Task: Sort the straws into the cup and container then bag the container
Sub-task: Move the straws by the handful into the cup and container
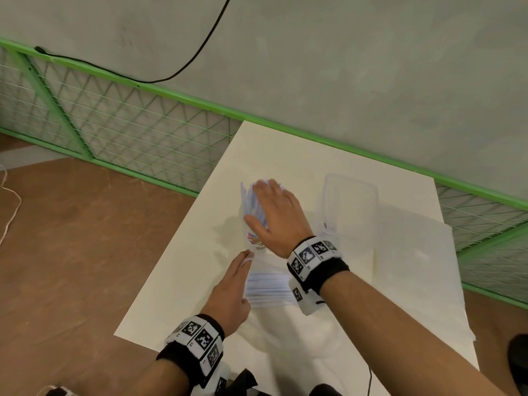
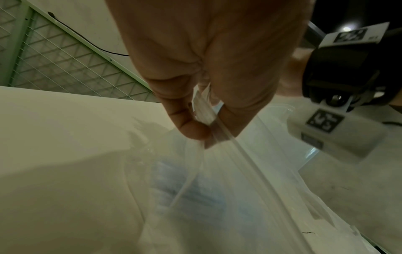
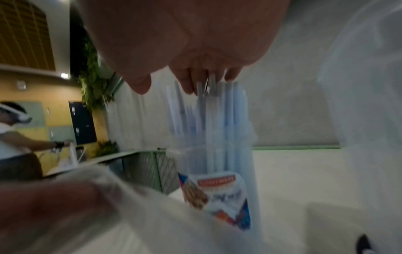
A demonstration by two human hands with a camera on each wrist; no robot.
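Table: white top by a green mesh fence.
Left hand: we pinch the clear bag's rim between thumb and finger.
Right hand: fingers spread flat over the straws standing in the cup.
Wrist views: straws show pale and thin; the clear cup bears a label.
Container: clear, rectangular, right of the cup.

Head view is evenly lit and soft, lines bending at the edges; both wrist views are dim and grainy; right wrist view has strong motion blur, lower left.
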